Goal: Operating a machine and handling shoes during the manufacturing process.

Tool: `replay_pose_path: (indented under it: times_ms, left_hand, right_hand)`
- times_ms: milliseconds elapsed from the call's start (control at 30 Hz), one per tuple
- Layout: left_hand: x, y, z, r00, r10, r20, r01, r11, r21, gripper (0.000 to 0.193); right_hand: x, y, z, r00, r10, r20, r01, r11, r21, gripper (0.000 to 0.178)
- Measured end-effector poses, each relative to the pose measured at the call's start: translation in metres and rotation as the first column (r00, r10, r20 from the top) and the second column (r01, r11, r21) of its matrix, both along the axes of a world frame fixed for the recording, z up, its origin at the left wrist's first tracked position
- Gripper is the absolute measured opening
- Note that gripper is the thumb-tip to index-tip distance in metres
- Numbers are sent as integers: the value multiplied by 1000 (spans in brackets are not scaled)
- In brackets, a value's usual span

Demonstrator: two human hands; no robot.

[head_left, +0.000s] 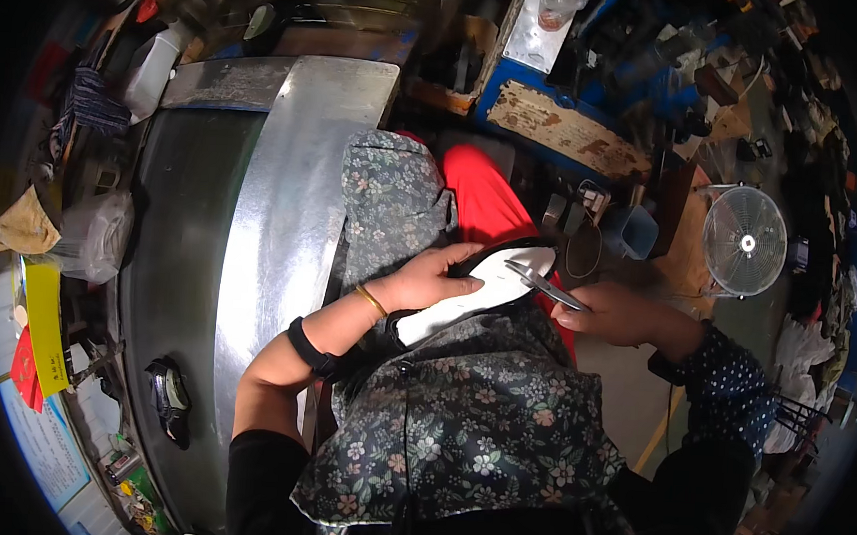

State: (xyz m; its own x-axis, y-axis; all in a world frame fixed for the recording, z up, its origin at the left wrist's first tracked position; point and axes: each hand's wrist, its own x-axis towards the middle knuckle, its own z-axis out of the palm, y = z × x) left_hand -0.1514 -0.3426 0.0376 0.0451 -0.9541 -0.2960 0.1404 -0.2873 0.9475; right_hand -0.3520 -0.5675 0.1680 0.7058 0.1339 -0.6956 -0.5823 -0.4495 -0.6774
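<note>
Nearest to us, over the flowered apron [468, 444], we see the shoe piece [486, 288] between the two hands, its white face turned up and its dark edge partly visible. We judge that the step in hand is some work on this white face with the metal tool [549, 286], whose narrow end lies over it; whether it touches, we cannot tell. The next move, we think, calls for a steady left hold and a careful point, so that the surface is not scratched. The left hand [426, 282] is grasping the shoe piece, its thumb upon the white face and its fingers mostly hidden behind. The right hand [608, 314] is closed around the tool's near end. Farther out, to the left of the left hand, a dark shoe [168, 399] lies on the belt [180, 284]; beyond the right hand we find a bluish bin [632, 232] and, farther still, a round fan [745, 242].
</note>
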Motion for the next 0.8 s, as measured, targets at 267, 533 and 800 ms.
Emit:
replay_pose_path:
  times_ms: [267, 533, 800]
  left_hand:
    - [-18, 3, 7, 963, 55, 265, -54, 998, -11, 60]
    - [-20, 10, 8, 898, 175, 403, -125, 981, -148, 62]
    - [-17, 9, 0, 943, 143, 302, -118, 988, -99, 72]
  right_hand:
    - [39, -9, -21, 992, 125, -3, -125, 992, 13, 44]
    - [31, -15, -56, 844, 384, 374, -295, 915, -273, 42]
    - [6, -7, -122, 625, 363, 691, -37, 898, -438, 31]
